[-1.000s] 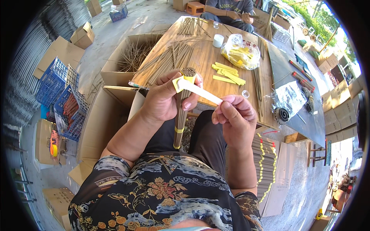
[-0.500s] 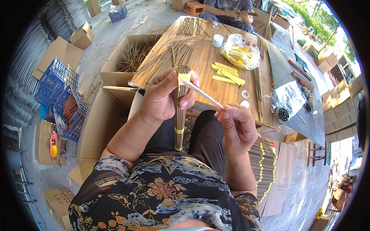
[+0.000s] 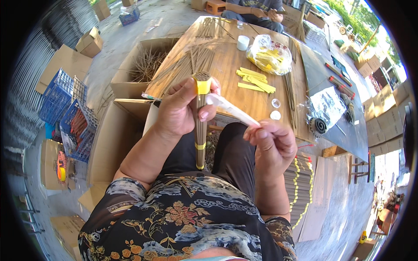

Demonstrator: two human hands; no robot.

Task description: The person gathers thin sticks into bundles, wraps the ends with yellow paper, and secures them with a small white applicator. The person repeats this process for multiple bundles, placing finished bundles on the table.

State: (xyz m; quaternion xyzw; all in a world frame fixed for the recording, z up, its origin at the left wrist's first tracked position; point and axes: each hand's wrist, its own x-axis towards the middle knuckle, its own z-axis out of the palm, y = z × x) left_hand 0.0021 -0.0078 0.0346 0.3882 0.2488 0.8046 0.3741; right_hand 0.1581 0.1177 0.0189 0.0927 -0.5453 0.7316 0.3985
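Left hand (image 3: 180,108) gripping stick bundle (image 3: 200,126) w/ yellow band, right hand (image 3: 272,145) pinching white strip (image 3: 233,109).

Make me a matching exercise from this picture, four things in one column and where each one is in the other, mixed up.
Things:
1. bundle of sticks
2. white strip
3. loose yellow strips
4. clear plastic bag

Places:
A. lying flat on the wooden table
B. upright in the left hand
C. far side of the table, holding yellow pieces
D. pinched by the right hand

Pairs: 1-B, 2-D, 3-A, 4-C
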